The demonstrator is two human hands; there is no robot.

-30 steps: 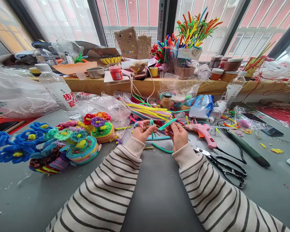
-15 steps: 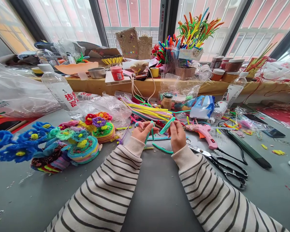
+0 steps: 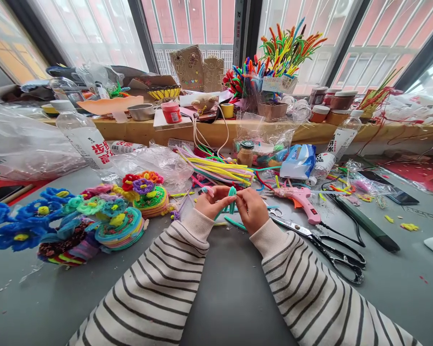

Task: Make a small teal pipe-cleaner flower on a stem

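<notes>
Right hand [image 3: 253, 210] has drawn in to the left hand [image 3: 210, 205], closing the earlier gap; the bent green pipe cleaner [image 3: 232, 196], pinched at both hands' nearly closed fingertips, now appears under two-handed shaping. Position: left of the scissors [image 3: 303, 229]. Wrists angle inward, fingers curled.

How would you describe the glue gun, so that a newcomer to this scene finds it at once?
On the grey table, find the right hand, then look to the right of it. There, beyond the scissors, lies the glue gun, its nozzle pointing left. Its pink body sets it apart from the black-handled scissors and the dark green tool nearby.
</notes>
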